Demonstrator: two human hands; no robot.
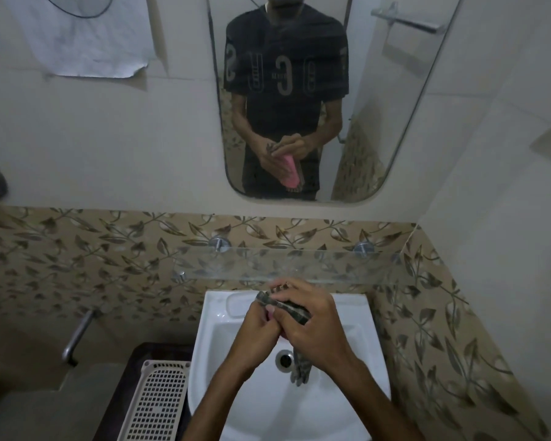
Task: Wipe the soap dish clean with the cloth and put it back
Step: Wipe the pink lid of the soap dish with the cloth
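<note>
**So, both hands wrapped up over the sink**

Right hand (312, 323) fingers curl round the dark patterned cloth (287, 308), pressing it onto the pink plastic soap dish (283, 335). Left hand (258, 326) grips that dish, mostly hidden between both palms. All of it hangs above the white ceramic basin (223, 338), cloth tail dangling near the drain (285, 359).

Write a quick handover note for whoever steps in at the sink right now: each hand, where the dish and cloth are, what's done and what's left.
Left hand: holds the pink soap dish, mostly hidden between the hands; its pink shows in the mirror.
Right hand: grips the patterned cloth against the dish; a tail of cloth hangs toward the drain.
Both are above the sink.
Done: dish picked up, wiping under way.
Left: finish wiping, then put the dish back; how clean it is cannot be judged from here.
</note>
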